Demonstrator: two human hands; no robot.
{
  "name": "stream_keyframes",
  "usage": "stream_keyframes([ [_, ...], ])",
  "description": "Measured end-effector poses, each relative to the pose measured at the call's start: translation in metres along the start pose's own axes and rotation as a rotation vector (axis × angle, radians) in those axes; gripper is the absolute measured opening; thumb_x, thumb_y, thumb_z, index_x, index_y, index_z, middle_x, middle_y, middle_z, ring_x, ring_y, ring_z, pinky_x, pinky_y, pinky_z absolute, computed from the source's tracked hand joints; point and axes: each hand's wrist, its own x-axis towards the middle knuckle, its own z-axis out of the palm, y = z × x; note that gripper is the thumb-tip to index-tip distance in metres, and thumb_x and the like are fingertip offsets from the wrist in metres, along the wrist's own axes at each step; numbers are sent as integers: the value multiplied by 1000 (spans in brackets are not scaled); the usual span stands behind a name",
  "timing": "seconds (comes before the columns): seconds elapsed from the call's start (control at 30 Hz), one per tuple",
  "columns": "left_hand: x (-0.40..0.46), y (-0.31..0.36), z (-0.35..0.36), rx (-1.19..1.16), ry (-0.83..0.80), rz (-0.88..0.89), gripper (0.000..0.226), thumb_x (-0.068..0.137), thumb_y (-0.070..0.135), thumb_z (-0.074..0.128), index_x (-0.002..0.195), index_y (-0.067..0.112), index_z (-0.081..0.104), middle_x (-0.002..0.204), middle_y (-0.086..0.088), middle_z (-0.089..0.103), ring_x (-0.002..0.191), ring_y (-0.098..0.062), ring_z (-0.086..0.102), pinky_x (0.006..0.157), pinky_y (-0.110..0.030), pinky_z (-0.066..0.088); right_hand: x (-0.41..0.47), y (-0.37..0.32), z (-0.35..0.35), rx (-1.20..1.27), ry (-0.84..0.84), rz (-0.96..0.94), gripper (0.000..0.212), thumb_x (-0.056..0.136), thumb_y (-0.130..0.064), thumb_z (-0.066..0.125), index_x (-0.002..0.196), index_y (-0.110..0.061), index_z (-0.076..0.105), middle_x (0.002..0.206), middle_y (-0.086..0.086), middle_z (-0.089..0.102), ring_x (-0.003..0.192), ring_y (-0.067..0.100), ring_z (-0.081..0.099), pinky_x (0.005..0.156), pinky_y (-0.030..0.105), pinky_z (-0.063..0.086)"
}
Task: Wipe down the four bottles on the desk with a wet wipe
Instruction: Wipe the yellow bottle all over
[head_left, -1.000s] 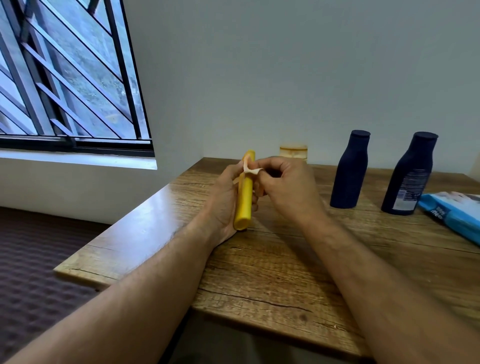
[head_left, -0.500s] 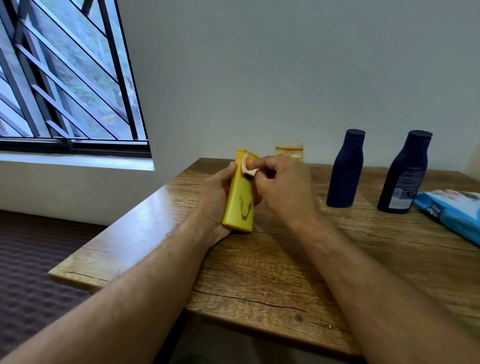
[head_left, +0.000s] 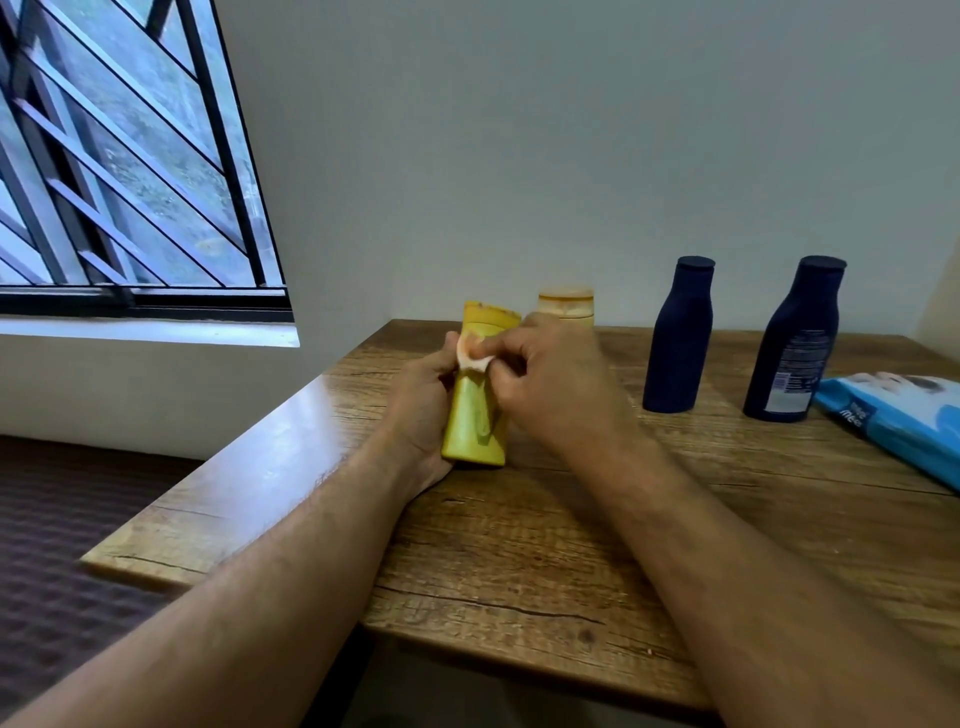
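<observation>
Over the near half of the wooden table (head_left: 545, 571), two bare forearms are reaching in from the near edge and meeting above the middle of the top. The left hand (head_left: 418, 410) is wrapping around the left side of a yellow bottle (head_left: 478, 405), its fingers closed on it and holding it upright, with the bottle's base down close to the wood. The right hand (head_left: 550, 384) is pinching a small white wet wipe (head_left: 471, 356) between thumb and fingers, curled tight on it, and pressing it against the upper front of the yellow bottle. Just behind the hands, a pale yellow bottle (head_left: 566, 307) is standing near the wall, mostly hidden. Farther right, two dark blue bottles are standing upright and apart: one (head_left: 678, 338) nearer the middle, the other (head_left: 795, 340) showing a printed label. At the right edge, a blue wipes packet (head_left: 904, 421) is lying flat. On the far left, a barred window (head_left: 119, 156) is filling the wall.
</observation>
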Motion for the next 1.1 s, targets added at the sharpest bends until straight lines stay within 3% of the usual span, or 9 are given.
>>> stream_keyframes([
  [0.13, -1, 0, 1, -10, -55, 34, 48, 106, 44, 39, 108, 10, 74, 99, -13, 75, 91, -24, 72, 93, -44, 54, 5, 0, 3, 2, 121, 62, 21, 92, -24, 62, 108, -26, 75, 90, -6, 55, 80, 5, 51, 70, 17, 45],
  [0.2, -1, 1, -1, -17, -52, 23, 52, 105, 48, 41, 100, 8, 75, 97, -14, 74, 90, -25, 72, 92, -44, 54, -3, -2, -2, 13, -9, -30, 18, 88, -21, 66, 101, -26, 77, 91, -8, 59, 77, 4, 53, 68, 15, 46],
  [0.33, 4, 2, -5, -24, -4, 47, 54, 100, 54, 45, 99, 7, 71, 91, -15, 70, 83, -26, 71, 81, -40, 56, -18, -7, -11, 5, -371, -127, 24, 82, -11, 64, 94, -24, 79, 97, -3, 69, 85, 9, 62, 78, 31, 57],
  [0.53, 1, -3, 0, 45, -89, 52, 50, 105, 46, 40, 98, 15, 79, 94, -11, 73, 85, -23, 69, 81, -41, 55, 1, 0, -1, 32, 153, 10, 20, 89, -22, 64, 104, -26, 76, 87, -6, 57, 73, 4, 51, 64, 14, 40],
  [0.63, 2, -5, -1, 52, -101, 63, 54, 106, 50, 36, 100, 21, 81, 97, -9, 72, 87, -23, 65, 84, -42, 50, 4, 0, -2, 14, 225, 44, 25, 93, -21, 61, 115, -22, 73, 87, -5, 52, 75, 4, 47, 61, 9, 37],
  [0.7, 2, -4, -1, 32, -92, 48, 56, 107, 47, 35, 97, 17, 82, 98, -10, 73, 90, -23, 68, 86, -40, 51, -2, -2, -4, 13, 157, -36, 23, 92, -22, 63, 112, -25, 74, 87, -3, 52, 73, 6, 48, 60, 14, 40],
  [0.83, 1, -1, -2, -33, -101, -3, 67, 105, 56, 35, 88, 9, 81, 92, -15, 73, 87, -26, 74, 78, -37, 61, -16, -5, -10, 9, -239, -195, 21, 85, -16, 67, 101, -23, 78, 90, -1, 63, 78, 11, 59, 70, 30, 54],
  [0.9, 1, 1, -3, -49, -74, -4, 67, 104, 57, 36, 88, 8, 79, 90, -16, 72, 84, -27, 74, 76, -37, 62, -15, -3, -9, 35, -289, -205, 23, 78, -11, 67, 95, -20, 80, 87, 0, 67, 74, 13, 62, 68, 32, 55],
  [1.1, 1, -1, 4, 28, -64, 60, 57, 107, 46, 35, 91, 15, 80, 89, -11, 73, 77, -23, 69, 73, -36, 55, 5, 5, -1, 33, 181, 19, 21, 87, -21, 65, 104, -24, 77, 83, -1, 60, 73, 9, 54, 62, 17, 41],
])
